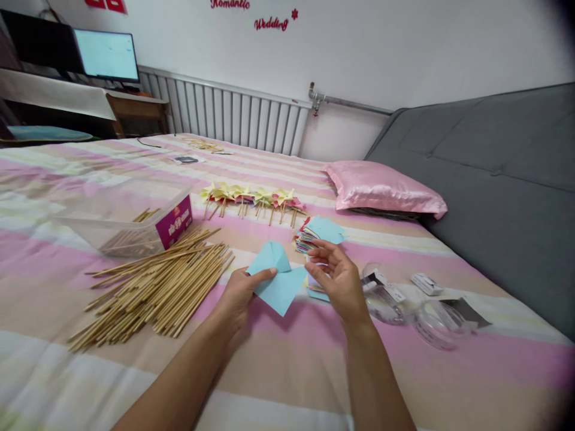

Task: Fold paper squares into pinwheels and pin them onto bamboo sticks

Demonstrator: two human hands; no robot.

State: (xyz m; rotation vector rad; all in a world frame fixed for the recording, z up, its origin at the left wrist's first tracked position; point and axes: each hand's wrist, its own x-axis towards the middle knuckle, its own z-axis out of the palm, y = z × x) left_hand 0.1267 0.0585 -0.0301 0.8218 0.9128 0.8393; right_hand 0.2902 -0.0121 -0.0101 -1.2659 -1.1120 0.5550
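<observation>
Head view looks down on a striped bed [287, 371] where both hands meet over a light blue paper square [279, 281], partly folded, one corner lifted into a peak. The left hand [240, 296] pinches the paper's left edge, thumb on top, grip closed on the sheet. The right hand [339, 278] holds the paper's right corner between fingertips, grip narrow and closed on it too. The paper is raised just above the bed, between the two hands.

Just beyond the paper lies a stack of coloured paper squares [314, 234], its top sheet blue. Farther beyond the paper, a row of finished paper pinwheels [251, 199] on sticks lies across the bed. Left of the paper sits a loose heap of bamboo sticks [157, 284], and beyond that a clear plastic box [130, 218] with a purple label. Right of the paper lie clear tape rolls [404, 302]. A pink pillow [384, 188] rests far beyond, against a grey headboard [494, 173].
</observation>
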